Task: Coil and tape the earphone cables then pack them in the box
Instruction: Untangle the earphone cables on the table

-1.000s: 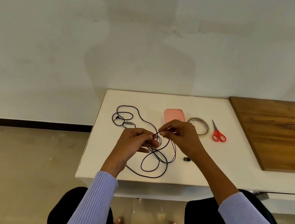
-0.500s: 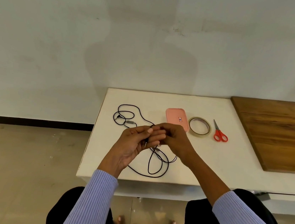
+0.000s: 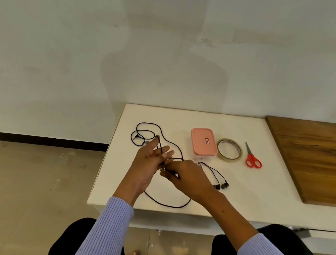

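1. The table (image 3: 259, 202) is where everything's laid out, with a wood board (image 3: 317, 158) on its right side.
2. The left hand (image 3: 148, 163) is held palm-up, fingers straight and spread, with the black cable (image 3: 166, 204) draped over them.
3. The right hand (image 3: 186, 177) is curled, the cable pinched right beside the left fingers.
4. The pink box (image 3: 203, 141) is kept lidded, so its contents can't be seen.
5. Tape (image 3: 229, 149) and scissors (image 3: 253, 160) are parked right of the box.
6. The earbuds (image 3: 221, 185) are left on the table; a second cable (image 3: 143, 133) is partly hidden behind the left fingers.
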